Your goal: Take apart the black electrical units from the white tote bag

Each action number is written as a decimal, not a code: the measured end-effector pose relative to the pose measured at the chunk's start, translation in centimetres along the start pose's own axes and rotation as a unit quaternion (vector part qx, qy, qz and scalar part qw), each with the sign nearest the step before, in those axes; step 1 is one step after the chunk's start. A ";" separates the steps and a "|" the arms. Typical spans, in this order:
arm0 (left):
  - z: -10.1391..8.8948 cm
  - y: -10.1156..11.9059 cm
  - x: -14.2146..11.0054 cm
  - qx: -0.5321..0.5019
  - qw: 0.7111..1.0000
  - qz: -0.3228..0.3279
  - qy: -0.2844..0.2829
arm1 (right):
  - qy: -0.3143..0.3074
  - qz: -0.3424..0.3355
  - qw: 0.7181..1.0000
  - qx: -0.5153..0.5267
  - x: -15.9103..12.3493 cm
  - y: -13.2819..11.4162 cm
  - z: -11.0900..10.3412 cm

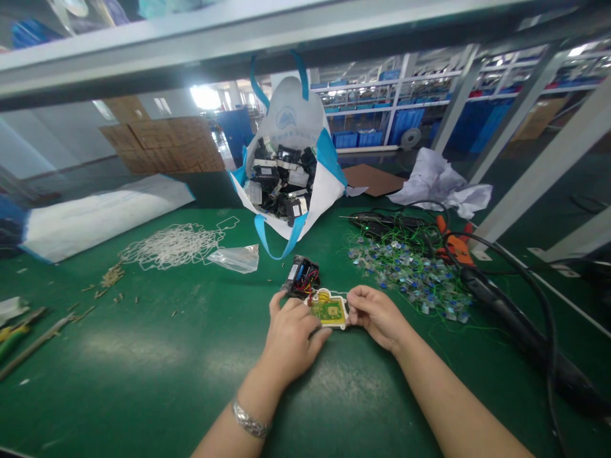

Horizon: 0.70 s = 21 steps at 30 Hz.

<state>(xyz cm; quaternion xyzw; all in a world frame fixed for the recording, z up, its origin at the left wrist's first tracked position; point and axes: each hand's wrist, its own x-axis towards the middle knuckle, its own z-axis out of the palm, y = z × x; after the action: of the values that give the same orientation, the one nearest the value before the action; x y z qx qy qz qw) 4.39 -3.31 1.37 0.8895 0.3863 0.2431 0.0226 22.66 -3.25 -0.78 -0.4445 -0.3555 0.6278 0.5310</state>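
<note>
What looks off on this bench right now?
The black unit is open, wires trailing to the green board held by the left hand and right hand. The white bag lies tipped, black parts at its mouth. Small bits are scattered on the mat.

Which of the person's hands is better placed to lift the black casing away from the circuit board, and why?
Probably the left hand: its fingers lie right beside the black casing, which is joined by wires to the circuit board. The right hand grips the board's far edge.
</note>
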 end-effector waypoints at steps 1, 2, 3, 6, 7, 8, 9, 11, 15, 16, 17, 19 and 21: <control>-0.2 0.0 0.0 0.015 1.000 -0.022 -0.005 | 0.010 0.004 1.000 -0.017 0.1 0.1 -0.1; -0.4 0.1 -0.1 0.035 0.998 -0.051 -0.012 | 0.020 0.009 0.999 -0.036 0.2 0.1 -0.2; -0.5 0.2 -0.1 0.055 0.995 -0.082 -0.024 | 0.027 0.015 0.998 -0.057 0.2 0.2 -0.3; -0.6 0.5 -0.1 0.095 0.982 -0.149 -0.068 | 0.048 0.024 0.991 -0.122 0.3 0.6 -0.1; -0.6 0.5 -0.2 0.098 0.979 -0.157 -0.081 | 0.055 0.024 0.988 -0.142 0.4 0.8 0.0; -0.7 0.5 -0.2 0.099 0.977 -0.165 -0.090 | 0.063 0.024 0.985 -0.161 0.4 0.9 0.1; -0.7 0.4 -0.2 0.099 0.975 -0.175 -0.095 | 0.072 0.024 0.980 -0.181 0.5 1.1 0.2; -0.7 0.1 -0.3 0.101 0.970 -0.200 -0.096 | 0.091 0.021 0.970 -0.223 0.6 1.3 0.4; -0.6 -0.4 -0.3 0.098 0.962 -0.234 -0.105 | 0.129 0.003 0.947 -0.296 0.8 1.6 0.6; -0.6 -0.5 -0.3 0.091 0.961 -0.235 -0.113 | 0.135 -0.002 0.941 -0.309 0.8 1.6 0.6; -0.5 -0.6 -0.3 0.082 0.961 -0.235 -0.121 | 0.139 -0.006 0.937 -0.320 0.8 1.5 0.6; -0.5 -0.6 -0.3 0.066 0.962 -0.230 -0.131 | 0.141 -0.012 0.932 -0.332 0.8 1.5 0.7; -0.3 -0.4 -0.2 0.064 0.964 -0.223 -0.134 | 0.138 -0.016 0.933 -0.332 0.7 1.5 0.6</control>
<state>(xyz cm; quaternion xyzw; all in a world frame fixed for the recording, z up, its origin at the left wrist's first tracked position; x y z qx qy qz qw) 3.85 -3.21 1.50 0.8052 0.5826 0.0851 0.0711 21.50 -2.79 -2.07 -0.6719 -0.4741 0.3977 0.4070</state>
